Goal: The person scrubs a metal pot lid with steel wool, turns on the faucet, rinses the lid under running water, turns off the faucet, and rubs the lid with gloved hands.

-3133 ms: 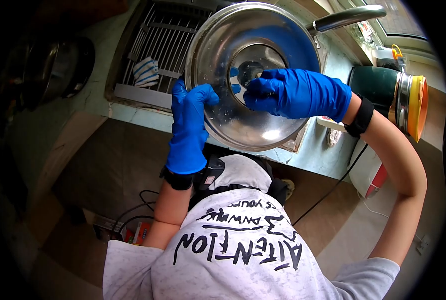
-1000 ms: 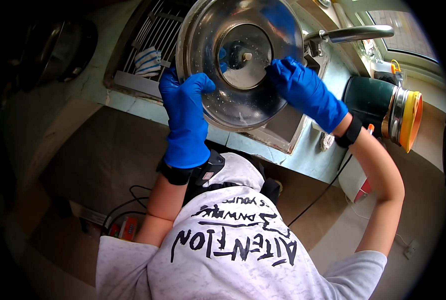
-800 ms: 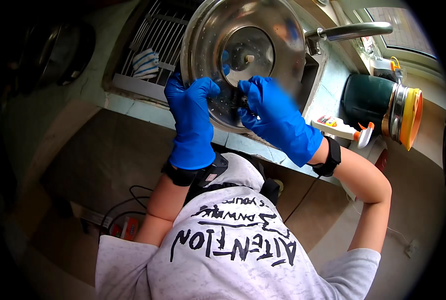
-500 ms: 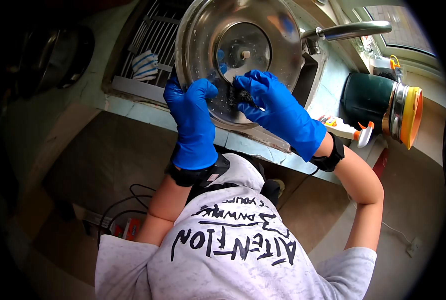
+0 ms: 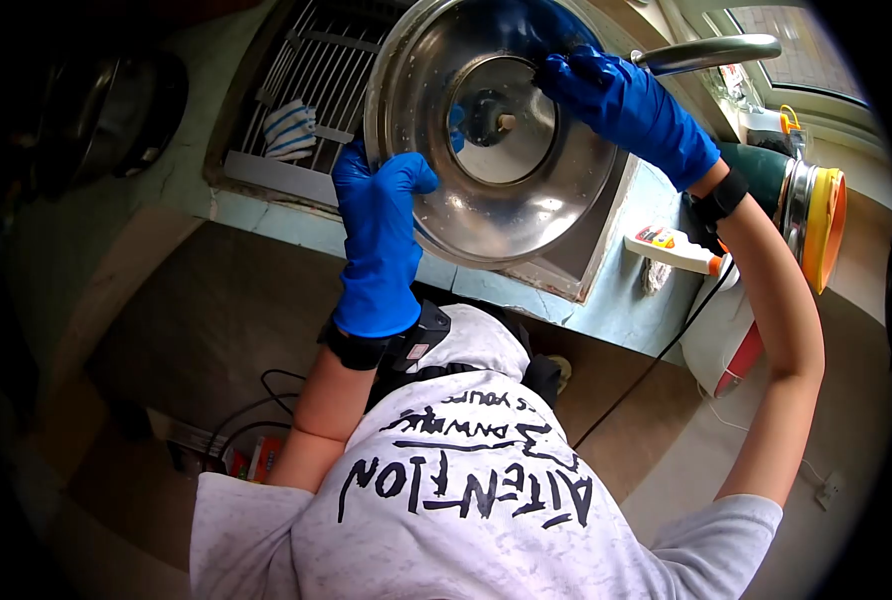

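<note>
A round pot lid (image 5: 511,215) of shiny steel with a glass centre is held tilted over the sink, wet with drops and bits of foam. My left hand (image 5: 381,215), in a blue rubber glove, grips its left rim with the thumb on the near face. At the upper right of the lid's face is my right hand (image 5: 631,110), also in a blue glove, with its fingers bent against the metal. A black scouring pad is in those fingers, now almost wholly hidden by them.
Behind the right hand is the curved metal faucet (image 5: 711,54). A striped cloth (image 5: 290,131) lies on the drain rack (image 5: 281,178) at left. On the right of the counter are a white spray bottle (image 5: 671,248) and a dark green container (image 5: 756,172).
My right hand has moved up and right across the lid, from its lower middle to its upper right. The lid has shifted slightly right, with my left hand still on its rim.
</note>
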Motion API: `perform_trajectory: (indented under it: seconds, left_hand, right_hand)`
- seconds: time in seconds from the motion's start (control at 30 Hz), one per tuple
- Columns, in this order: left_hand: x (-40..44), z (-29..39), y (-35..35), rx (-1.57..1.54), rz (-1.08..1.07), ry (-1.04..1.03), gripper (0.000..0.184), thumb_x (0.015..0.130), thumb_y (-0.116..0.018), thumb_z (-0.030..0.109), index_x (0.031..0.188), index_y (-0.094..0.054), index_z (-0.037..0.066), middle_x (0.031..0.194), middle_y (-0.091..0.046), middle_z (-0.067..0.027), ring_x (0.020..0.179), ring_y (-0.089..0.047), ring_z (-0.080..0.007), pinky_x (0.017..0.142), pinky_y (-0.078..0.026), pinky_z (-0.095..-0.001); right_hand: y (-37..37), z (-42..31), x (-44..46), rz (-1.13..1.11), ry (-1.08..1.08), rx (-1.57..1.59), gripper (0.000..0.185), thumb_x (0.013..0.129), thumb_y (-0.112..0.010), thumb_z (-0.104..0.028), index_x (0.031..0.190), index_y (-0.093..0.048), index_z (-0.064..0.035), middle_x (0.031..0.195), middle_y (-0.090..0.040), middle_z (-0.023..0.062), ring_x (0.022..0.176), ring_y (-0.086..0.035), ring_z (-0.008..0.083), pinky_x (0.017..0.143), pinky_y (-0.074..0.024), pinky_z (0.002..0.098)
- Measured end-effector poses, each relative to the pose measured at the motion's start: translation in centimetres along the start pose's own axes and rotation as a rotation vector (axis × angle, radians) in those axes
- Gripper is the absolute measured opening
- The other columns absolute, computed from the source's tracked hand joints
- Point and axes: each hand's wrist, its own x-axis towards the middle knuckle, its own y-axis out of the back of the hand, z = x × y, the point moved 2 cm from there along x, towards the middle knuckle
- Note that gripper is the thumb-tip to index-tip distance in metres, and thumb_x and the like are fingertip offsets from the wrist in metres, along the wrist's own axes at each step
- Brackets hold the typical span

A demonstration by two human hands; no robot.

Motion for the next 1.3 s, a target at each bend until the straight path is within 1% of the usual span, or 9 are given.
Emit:
perform_trajectory:
  seconds: [0.2,0.33,0.4,0.53,0.67,0.73,0.87,0.97,1.3]
  left_hand:
    - [1.4,-1.2,1.0,-0.076,0.127,-0.043,0.023,0.051,-0.047,-0.005,0.072,-0.053,0.001,0.063,-0.053,-0.0048,0.053,-0.050,-0.0139,0.050,-0.044,-0.0224]
    - [2.1,-2.3,0.9,-0.066,0.221,-0.108,0.035,0.055,-0.051,-0.004,0.090,-0.049,0.002,0.078,-0.054,-0.0067,0.063,-0.053,-0.0165,0.057,-0.046,-0.0259]
    - [1.9,-2.0,0.7,-0.046,0.181,-0.073,0.039,0.059,-0.053,-0.003,0.098,-0.045,0.003,0.086,-0.053,-0.0078,0.072,-0.053,-0.0177,0.063,-0.046,-0.0273]
    - [2.7,-3.2,1.4,-0.038,0.090,-0.114,0.040,0.067,-0.054,0.002,0.105,-0.043,0.003,0.098,-0.050,-0.0066,0.085,-0.049,-0.0150,0.075,-0.039,-0.0265]
    - [3.1,-4.1,2.2,0.009,0.126,-0.118,0.041,0.067,-0.054,0.003,0.106,-0.043,0.003,0.100,-0.049,-0.0069,0.089,-0.046,-0.0158,0.079,-0.036,-0.0265]
    - [3.6,-4.2,2.4,0.140,0.156,-0.091,0.044,0.064,-0.052,0.001,0.107,-0.042,0.003,0.099,-0.049,-0.0068,0.088,-0.046,-0.0166,0.078,-0.035,-0.0263]
    - [4.5,-4.9,1.6,0.283,0.131,0.002,0.051,0.059,-0.047,-0.003,0.109,-0.041,0.004,0.097,-0.050,-0.0063,0.082,-0.047,-0.0158,0.074,-0.037,-0.0257]
    - [5.8,-6.7,0.9,0.354,-0.040,0.041,0.054,0.056,-0.045,-0.005,0.109,-0.041,0.004,0.089,-0.052,-0.0052,0.072,-0.049,-0.0135,0.064,-0.041,-0.0235]
    - [6.9,-9.3,-5.7,0.212,-0.258,0.356,0.031,0.066,-0.049,-0.001,0.096,-0.045,0.007,0.081,-0.053,-0.0086,0.068,-0.054,-0.0190,0.058,-0.048,-0.0287]
  right_hand:
    - [-2.3,-5.7,-0.5,-0.134,-0.216,0.139,0.026,0.070,-0.050,-0.005,0.096,-0.051,-0.0069,0.084,-0.051,0.0078,0.074,-0.050,0.0248,0.058,-0.0447,0.0286]
    - [-2.6,-7.4,-0.7,-0.016,-0.393,1.001,0.031,0.072,-0.053,-0.008,0.103,-0.049,-0.0076,0.090,-0.052,0.0073,0.081,-0.051,0.0206,0.073,-0.0406,0.0246]
    - [-3.2,-7.3,-2.3,0.158,-1.006,1.857,0.034,0.074,-0.054,-0.010,0.106,-0.046,-0.0049,0.098,-0.051,0.0059,0.085,-0.050,0.0147,0.073,-0.0394,0.0230]
    - [-4.0,-7.4,-5.5,0.476,-0.967,2.239,0.048,0.074,-0.055,-0.021,0.114,-0.037,-0.0023,0.104,-0.048,0.0035,0.090,-0.047,0.0106,0.073,-0.0392,0.0223]
    - [-6.4,-7.9,-9.2,0.502,-1.104,2.072,0.050,0.074,-0.055,-0.023,0.114,-0.036,-0.0008,0.106,-0.047,0.0055,0.090,-0.047,0.0120,0.074,-0.0389,0.0235]
    - [-10.1,-8.1,-11.8,0.146,-1.276,1.731,0.050,0.075,-0.054,-0.023,0.116,-0.034,-0.0013,0.111,-0.043,0.0068,0.092,-0.046,0.0121,0.077,-0.0376,0.0244]
    - [-14.8,-4.0,-15.4,0.456,-1.516,0.763,0.058,0.070,-0.058,-0.029,0.111,-0.034,0.0042,0.096,-0.050,0.0177,0.088,-0.049,0.0258,0.076,-0.0385,0.0313]
    - [-12.5,1.1,-14.2,0.489,-1.566,0.606,0.060,0.070,-0.055,-0.035,0.112,-0.028,-0.0008,0.098,-0.048,0.0240,0.088,-0.049,0.0358,0.073,-0.0396,0.0385]
    - [-12.6,7.4,-13.9,0.281,-1.667,0.542,0.038,0.075,-0.039,-0.036,0.100,-0.044,-0.0075,0.081,-0.055,0.0209,0.077,-0.051,0.0362,0.067,-0.0395,0.0426]
